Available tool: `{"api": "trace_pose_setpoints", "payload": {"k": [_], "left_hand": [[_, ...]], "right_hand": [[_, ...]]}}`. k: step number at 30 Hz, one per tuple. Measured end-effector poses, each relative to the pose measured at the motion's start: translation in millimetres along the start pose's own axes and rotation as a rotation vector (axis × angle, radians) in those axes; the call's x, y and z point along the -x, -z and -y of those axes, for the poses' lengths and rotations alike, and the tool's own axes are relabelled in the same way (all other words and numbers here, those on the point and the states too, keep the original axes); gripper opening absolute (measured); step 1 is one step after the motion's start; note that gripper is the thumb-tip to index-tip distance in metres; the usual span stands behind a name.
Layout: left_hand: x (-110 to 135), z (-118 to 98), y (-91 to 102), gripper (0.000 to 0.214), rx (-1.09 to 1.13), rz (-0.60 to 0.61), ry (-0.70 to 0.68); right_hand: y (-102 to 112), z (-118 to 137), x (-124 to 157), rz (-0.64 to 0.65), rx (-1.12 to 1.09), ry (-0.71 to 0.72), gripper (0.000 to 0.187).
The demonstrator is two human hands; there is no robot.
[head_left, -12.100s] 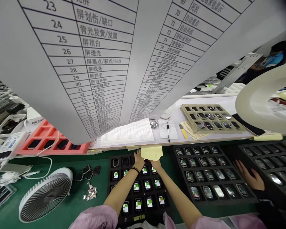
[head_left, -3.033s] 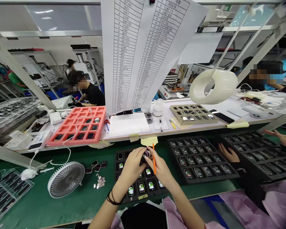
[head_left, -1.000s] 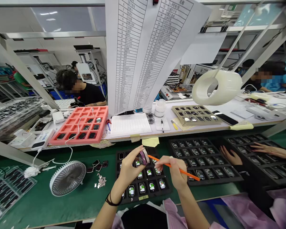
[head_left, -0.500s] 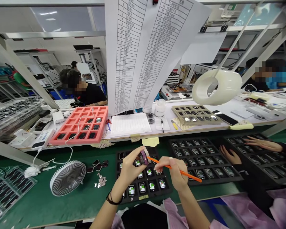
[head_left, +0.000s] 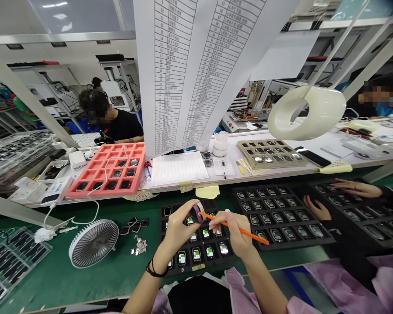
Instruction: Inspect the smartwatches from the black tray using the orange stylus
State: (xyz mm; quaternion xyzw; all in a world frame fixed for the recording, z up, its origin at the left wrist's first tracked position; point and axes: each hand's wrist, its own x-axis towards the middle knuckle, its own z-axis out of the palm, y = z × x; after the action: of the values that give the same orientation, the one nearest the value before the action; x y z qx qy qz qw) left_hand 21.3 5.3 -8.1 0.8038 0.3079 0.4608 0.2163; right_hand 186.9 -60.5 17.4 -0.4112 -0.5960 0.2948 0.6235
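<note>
My left hand (head_left: pixel 178 229) pinches a small smartwatch body (head_left: pixel 197 213) and holds it up on edge above a black tray (head_left: pixel 166 209). My right hand (head_left: pixel 233 232) grips an orange stick (head_left: pixel 236 228) like a pen, with its tip touching the watch. The tray below my hands holds several watches with lit green-and-white screens (head_left: pixel 196 254). A black band circles my left wrist.
A white desk fan (head_left: pixel 93 242), loose watch bodies (head_left: pixel 133 222) and metal clips lie to the left on the green mat. A red tray (head_left: pixel 109 169), paper forms and a beige tray (head_left: pixel 270 154) sit on the shelf. A neighbour's hands (head_left: pixel 317 208) rest on black trays at right. Printed sheets hang overhead.
My hands stay together on the watch and the stick keeps touching it. The view has dipped slightly, and both hands sit a little lower and nearer the tray.
</note>
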Motion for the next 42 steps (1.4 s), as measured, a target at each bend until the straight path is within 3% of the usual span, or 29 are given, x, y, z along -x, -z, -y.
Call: {"api": "trace_pose_setpoints", "payload": {"k": [3, 6, 9, 14, 18, 22, 29, 32, 36, 39, 42], "left_hand": [[-3.0, 10.5, -3.0, 0.048, 0.043, 0.038, 0.094], [-2.6, 37.4, -14.6, 0.048, 0.049, 0.187, 0.248], [2.8, 81.7, -38.6, 0.049, -0.184, 0.428, 0.444], [10.7, 162.7, -83.7, 0.043, -0.384, 0.529, 0.622], [10.2, 204.4, -103.0, 0.039, -0.458, 0.631, 0.679], [8.1, 221.0, -119.8, 0.044, -0.474, 0.698, 0.660], [4.3, 221.5, -166.8, 0.054, -0.457, 0.733, 0.601], [13.3, 220.2, -157.1, 0.048, -0.463, 0.690, 0.590], [46.7, 219.3, -103.5, 0.023, -0.514, 0.633, 0.642], [81.9, 217.1, -58.9, 0.021, -0.579, 0.638, 0.736], [111.0, 214.0, -32.9, 0.031, -0.637, 0.670, 0.826]], "right_hand": [[-2.4, -11.3, -4.9, -0.002, 0.021, -0.041, 0.047], [0.2, -27.2, -9.0, -0.047, 0.005, -0.106, 0.045], [9.9, -43.2, -10.2, -0.160, -0.032, -0.157, 0.046], [27.5, -63.0, -7.1, -0.191, 0.008, -0.233, 0.044], [32.9, -77.7, -0.9, -0.198, 0.064, -0.296, 0.042], [33.4, -93.9, 3.3, -0.205, 0.125, -0.357, 0.043], [25.4, -121.0, 3.4, -0.105, 0.176, -0.413, 0.049], [15.2, -145.3, 11.0, -0.020, 0.052, -0.578, 0.054], [-16.5, -195.7, 25.8, 0.157, 0.199, -0.714, 0.056], [-52.7, -231.0, 33.6, 0.257, 0.278, -0.687, 0.037], [-87.8, -254.2, 36.9, 0.343, 0.381, -0.687, 0.015]]}}
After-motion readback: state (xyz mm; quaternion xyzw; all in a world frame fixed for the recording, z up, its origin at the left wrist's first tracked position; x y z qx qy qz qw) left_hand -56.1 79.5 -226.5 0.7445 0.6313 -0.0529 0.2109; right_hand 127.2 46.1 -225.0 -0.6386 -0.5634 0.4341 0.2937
